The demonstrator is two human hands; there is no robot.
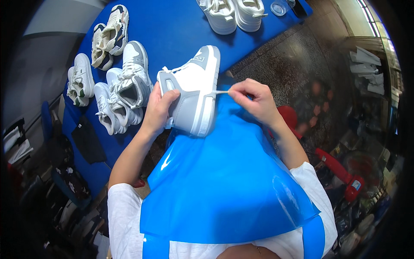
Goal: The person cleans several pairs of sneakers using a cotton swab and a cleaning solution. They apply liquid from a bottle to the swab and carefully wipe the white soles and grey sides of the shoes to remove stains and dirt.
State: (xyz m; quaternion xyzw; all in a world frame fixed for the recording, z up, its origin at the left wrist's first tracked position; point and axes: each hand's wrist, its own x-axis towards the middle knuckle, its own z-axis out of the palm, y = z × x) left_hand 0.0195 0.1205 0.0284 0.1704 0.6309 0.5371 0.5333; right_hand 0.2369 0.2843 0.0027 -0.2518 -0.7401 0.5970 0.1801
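Held by its ankle part in my left hand (pixel 161 105), a grey and white high-top sneaker (pixel 190 94) lies on its side over my lap, toe pointing away, its sole facing right. My left thumb presses the grey upper near the collar. Between the thumb and fingers of my right hand (pixel 254 100) is a thin cotton swab (pixel 221 92), whose white tip meets the edge of the white midsole. A shiny blue apron (pixel 223 181) covers my front and lap below the shoe.
A blue table (pixel 168 26) stands ahead and left. On it are a matching high-top (pixel 134 71), several light sneakers (pixel 111 32), a white pair (pixel 221 19), a glass (pixel 281 7) and a dark cloth (pixel 88 139). A red fan (pixel 339 168) stands at right.
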